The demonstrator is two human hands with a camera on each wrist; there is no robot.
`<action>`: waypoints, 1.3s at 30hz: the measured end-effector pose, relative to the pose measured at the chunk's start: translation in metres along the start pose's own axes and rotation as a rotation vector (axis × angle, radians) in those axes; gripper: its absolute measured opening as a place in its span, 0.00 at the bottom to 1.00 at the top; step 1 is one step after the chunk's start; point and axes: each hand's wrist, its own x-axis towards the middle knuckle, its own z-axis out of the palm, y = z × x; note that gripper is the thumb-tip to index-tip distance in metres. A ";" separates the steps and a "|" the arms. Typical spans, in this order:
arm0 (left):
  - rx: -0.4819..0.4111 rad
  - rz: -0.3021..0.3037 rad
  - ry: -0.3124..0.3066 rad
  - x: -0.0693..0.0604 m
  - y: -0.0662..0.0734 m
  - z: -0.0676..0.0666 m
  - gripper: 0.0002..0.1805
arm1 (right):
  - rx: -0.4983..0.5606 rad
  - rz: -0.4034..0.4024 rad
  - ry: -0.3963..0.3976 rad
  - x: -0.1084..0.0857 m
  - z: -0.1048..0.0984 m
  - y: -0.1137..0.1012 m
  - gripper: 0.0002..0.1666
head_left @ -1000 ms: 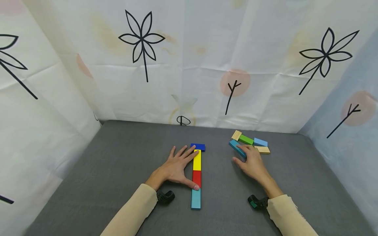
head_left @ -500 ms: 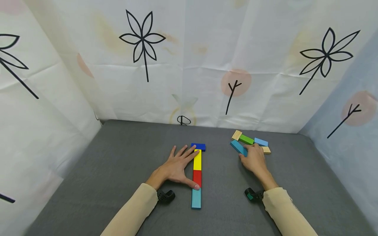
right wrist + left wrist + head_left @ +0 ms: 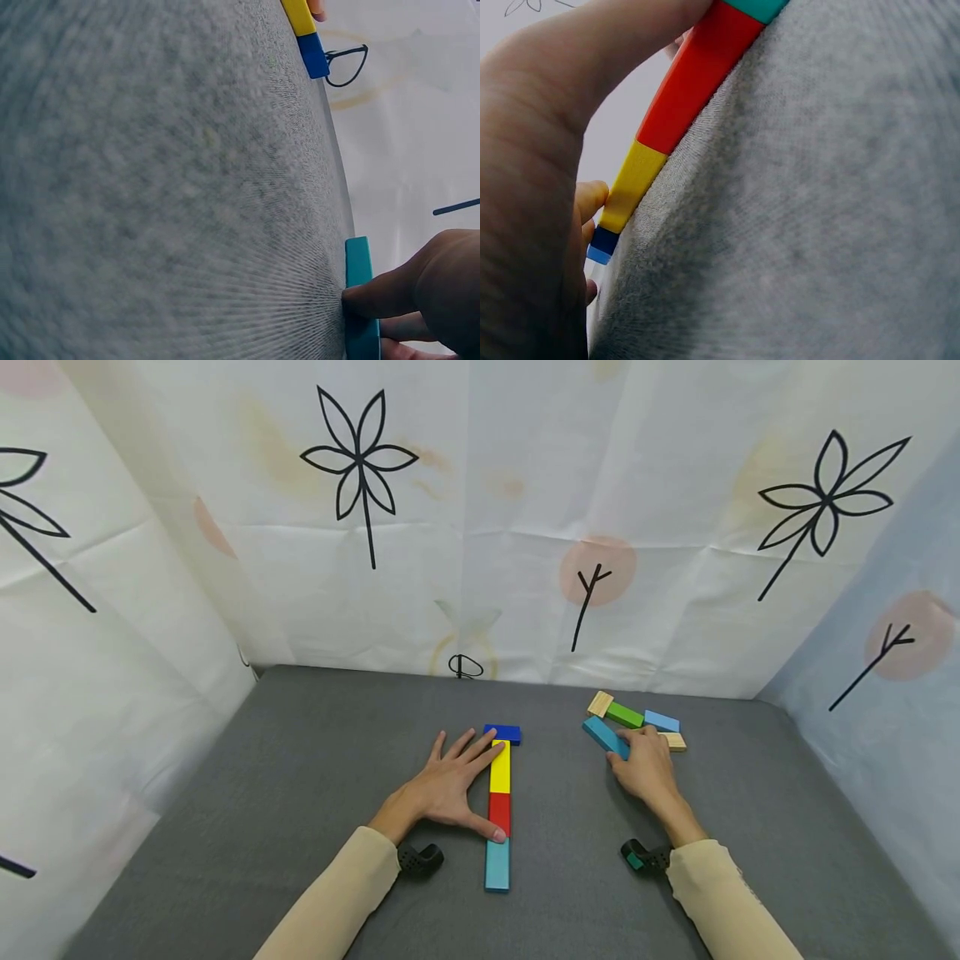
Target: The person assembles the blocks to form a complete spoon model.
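My left hand (image 3: 448,787) is spread out beside a row of wooden blocks. Its fingertips touch the yellow block (image 3: 500,768) and the dark blue block (image 3: 510,733) laid crosswise at the far end. The thumb rests where the red block (image 3: 498,812) meets a teal block (image 3: 497,868) at the near end. Farther right, my right hand (image 3: 647,768) pinches a slanted teal-blue block (image 3: 602,734); in the right wrist view the thumb lies on one side of this block (image 3: 358,259) and the fingers on the other.
Behind the right hand lie a green block (image 3: 626,715), a light blue block (image 3: 662,722) and two natural wood blocks, one of them (image 3: 600,703) at the left, the other (image 3: 675,742) partly covered. A patterned cloth (image 3: 517,602) hangs behind the grey table (image 3: 300,760).
My right hand has moved slightly and taken the teal-blue block between thumb and fingers; the block shifted a little. My left hand and the row have stayed put.
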 end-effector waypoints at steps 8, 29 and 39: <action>-0.007 0.029 -0.036 -0.002 0.001 -0.003 0.66 | 0.005 0.018 -0.013 0.000 0.002 0.000 0.28; 0.005 0.035 -0.041 -0.003 0.001 0.000 0.66 | 0.011 0.006 -0.008 -0.001 0.002 0.000 0.28; 0.004 0.037 -0.025 -0.003 0.002 0.000 0.67 | 0.008 -0.006 -0.029 -0.003 -0.001 -0.001 0.27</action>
